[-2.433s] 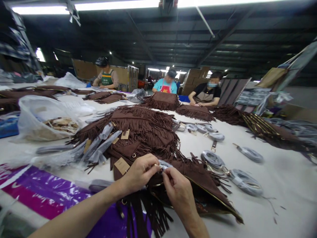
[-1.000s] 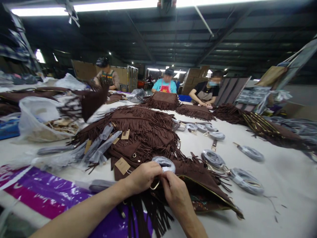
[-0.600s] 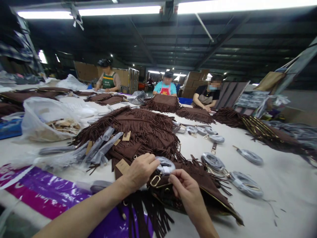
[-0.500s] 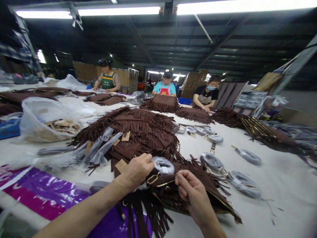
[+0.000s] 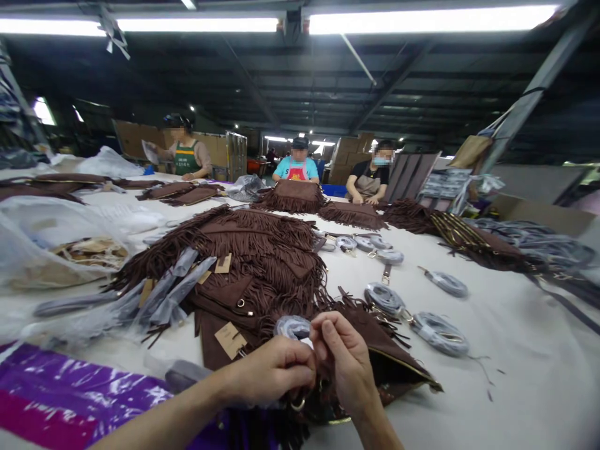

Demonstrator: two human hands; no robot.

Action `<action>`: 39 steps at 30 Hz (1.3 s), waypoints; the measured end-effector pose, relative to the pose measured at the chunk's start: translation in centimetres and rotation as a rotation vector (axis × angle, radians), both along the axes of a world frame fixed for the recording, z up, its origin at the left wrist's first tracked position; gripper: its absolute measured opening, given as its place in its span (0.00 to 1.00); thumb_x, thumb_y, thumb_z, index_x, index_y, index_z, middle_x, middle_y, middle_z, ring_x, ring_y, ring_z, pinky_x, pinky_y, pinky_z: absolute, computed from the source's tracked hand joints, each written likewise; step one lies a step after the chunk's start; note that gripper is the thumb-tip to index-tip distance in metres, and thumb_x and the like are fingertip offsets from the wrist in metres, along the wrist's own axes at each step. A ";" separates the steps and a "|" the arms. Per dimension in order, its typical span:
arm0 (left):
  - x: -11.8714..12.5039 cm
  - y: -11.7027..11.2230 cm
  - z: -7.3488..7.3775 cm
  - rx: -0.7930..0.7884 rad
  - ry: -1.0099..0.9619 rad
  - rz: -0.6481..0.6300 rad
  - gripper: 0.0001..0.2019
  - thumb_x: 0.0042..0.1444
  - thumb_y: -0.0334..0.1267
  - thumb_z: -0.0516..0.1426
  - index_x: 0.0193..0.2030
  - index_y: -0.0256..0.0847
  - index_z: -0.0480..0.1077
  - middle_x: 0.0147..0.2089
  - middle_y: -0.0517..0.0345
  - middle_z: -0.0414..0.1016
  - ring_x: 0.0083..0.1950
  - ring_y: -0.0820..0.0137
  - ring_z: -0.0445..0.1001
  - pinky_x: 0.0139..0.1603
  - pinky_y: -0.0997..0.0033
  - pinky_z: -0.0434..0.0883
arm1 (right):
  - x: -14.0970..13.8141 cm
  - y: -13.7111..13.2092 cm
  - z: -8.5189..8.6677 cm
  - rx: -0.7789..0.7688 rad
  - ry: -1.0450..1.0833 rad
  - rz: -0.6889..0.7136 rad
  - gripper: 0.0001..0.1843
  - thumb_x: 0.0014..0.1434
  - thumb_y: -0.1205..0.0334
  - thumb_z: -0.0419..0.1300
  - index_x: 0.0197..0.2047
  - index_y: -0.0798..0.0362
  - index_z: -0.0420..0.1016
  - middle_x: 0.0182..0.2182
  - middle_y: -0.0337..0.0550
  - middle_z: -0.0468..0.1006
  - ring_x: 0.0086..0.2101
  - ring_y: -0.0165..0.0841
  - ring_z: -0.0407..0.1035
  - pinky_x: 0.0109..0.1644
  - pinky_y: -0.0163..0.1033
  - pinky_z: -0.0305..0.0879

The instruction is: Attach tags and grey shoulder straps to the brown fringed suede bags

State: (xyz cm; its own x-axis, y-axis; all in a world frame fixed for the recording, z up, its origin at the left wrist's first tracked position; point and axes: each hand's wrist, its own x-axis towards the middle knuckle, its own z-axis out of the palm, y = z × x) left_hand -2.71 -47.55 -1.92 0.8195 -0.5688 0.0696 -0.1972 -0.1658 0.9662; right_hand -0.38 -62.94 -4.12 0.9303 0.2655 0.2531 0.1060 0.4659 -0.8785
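My left hand [image 5: 284, 369] is closed in a pinch over the near end of a brown fringed bag [image 5: 375, 331]. Right beside it, my right hand [image 5: 347, 359] also has thumb and fingers pressed together. A small white piece shows between the two hands, but what either one grips is too small or hidden to name. The bag's mouth gapes at the right, edged with a gold zipper. Just behind my hands rests a coiled strap [image 5: 290, 326] in clear wrap. A tan paper tag [image 5: 230, 339] lies to the left.
More fringed bags [image 5: 253, 231] are piled beyond my hands. Wrapped strap coils [image 5: 440, 333] lie to the right. At left are a clear plastic bag [image 5: 28, 250] of tags and purple plastic [image 5: 89, 381]. Three co-workers [image 5: 296, 167] are across the table [image 5: 520, 375].
My left hand has come down from the coiled strap and met my right hand over the bag. The view has shifted. The co-worker at far left has raised a hand.
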 end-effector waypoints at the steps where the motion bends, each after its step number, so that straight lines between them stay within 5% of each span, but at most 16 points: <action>1: 0.0 -0.2 -0.2 -0.005 0.020 0.014 0.07 0.54 0.32 0.53 0.26 0.37 0.67 0.23 0.63 0.62 0.26 0.74 0.60 0.28 0.76 0.59 | 0.0 -0.1 0.0 -0.007 -0.001 0.004 0.14 0.62 0.49 0.64 0.36 0.52 0.76 0.23 0.35 0.69 0.18 0.23 0.53 0.18 0.27 0.51; 6: 0.1 -0.4 -1.1 -0.075 0.157 0.123 0.08 0.55 0.36 0.54 0.28 0.36 0.69 0.21 0.62 0.65 0.21 0.76 0.60 0.23 0.77 0.55 | 0.5 -1.7 -0.2 0.086 0.094 -0.257 0.23 0.56 0.41 0.65 0.46 0.50 0.75 0.44 0.49 0.75 0.37 0.37 0.70 0.26 0.32 0.66; 8: 0.1 -0.4 -1.3 -0.065 0.181 0.132 0.08 0.55 0.37 0.54 0.29 0.36 0.70 0.22 0.61 0.67 0.20 0.76 0.58 0.21 0.77 0.54 | 0.7 -2.7 -0.5 0.006 0.165 -0.306 0.24 0.53 0.41 0.68 0.43 0.52 0.77 0.38 0.47 0.76 0.32 0.35 0.69 0.23 0.31 0.63; 11: 0.1 -0.3 -1.7 -0.041 0.177 0.136 0.08 0.56 0.36 0.53 0.30 0.36 0.70 0.22 0.62 0.67 0.20 0.77 0.59 0.21 0.78 0.55 | 0.6 -3.2 -1.1 -0.219 0.183 -0.203 0.25 0.51 0.39 0.68 0.37 0.56 0.79 0.24 0.39 0.71 0.20 0.25 0.58 0.19 0.29 0.52; 15: -0.2 -0.3 -1.9 -0.003 0.159 0.105 0.07 0.56 0.34 0.53 0.29 0.36 0.69 0.22 0.63 0.66 0.21 0.78 0.62 0.23 0.80 0.58 | 0.2 -2.2 -1.0 -0.386 0.150 -0.091 0.27 0.49 0.38 0.69 0.37 0.56 0.80 0.19 0.34 0.65 0.19 0.24 0.54 0.20 0.29 0.47; 20: -0.5 -0.3 -1.5 -0.004 0.133 0.103 0.06 0.55 0.32 0.52 0.29 0.36 0.68 0.23 0.63 0.67 0.22 0.77 0.63 0.23 0.80 0.59 | 0.0 -1.1 -0.8 -0.367 0.088 -0.043 0.21 0.52 0.44 0.70 0.30 0.55 0.78 0.19 0.33 0.67 0.22 0.25 0.59 0.25 0.28 0.57; 25: 0.3 0.2 -1.4 -0.196 0.200 0.219 0.09 0.54 0.38 0.55 0.28 0.35 0.69 0.24 0.58 0.72 0.21 0.77 0.66 0.20 0.79 0.57 | 0.0 -2.0 -1.7 -0.221 0.197 -0.125 0.21 0.50 0.44 0.72 0.34 0.54 0.77 0.23 0.36 0.74 0.18 0.23 0.61 0.19 0.25 0.59; 29: 1.1 0.6 -2.3 -0.366 0.364 0.259 0.13 0.48 0.43 0.61 0.26 0.34 0.67 0.24 0.58 0.73 0.21 0.77 0.69 0.19 0.81 0.60 | -0.2 -2.2 -2.1 -0.289 0.182 -0.128 0.22 0.48 0.44 0.73 0.35 0.54 0.79 0.29 0.42 0.79 0.27 0.31 0.72 0.31 0.32 0.74; 33: 1.2 0.2 -3.3 -0.433 0.393 0.286 0.12 0.43 0.39 0.63 0.30 0.34 0.68 0.22 0.59 0.73 0.22 0.75 0.71 0.24 0.78 0.68 | -0.4 -1.9 -2.6 -0.390 0.078 -0.125 0.20 0.54 0.44 0.69 0.35 0.54 0.79 0.25 0.41 0.78 0.26 0.32 0.72 0.31 0.34 0.74; 39: 0.9 -0.4 -3.9 -0.385 0.362 0.320 0.11 0.46 0.40 0.61 0.33 0.35 0.68 0.21 0.61 0.72 0.20 0.75 0.69 0.20 0.78 0.66 | -0.5 -1.8 -2.9 -0.438 0.011 -0.142 0.18 0.58 0.45 0.65 0.36 0.53 0.79 0.23 0.39 0.76 0.25 0.32 0.71 0.31 0.32 0.70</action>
State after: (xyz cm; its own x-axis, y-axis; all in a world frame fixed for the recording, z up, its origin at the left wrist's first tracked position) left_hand -1.76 -47.92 -5.78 0.9553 -0.2804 -0.0937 0.1567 0.2113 0.9648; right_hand -0.90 -64.79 -6.99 0.9672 0.2152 0.1349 0.1311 0.0319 -0.9909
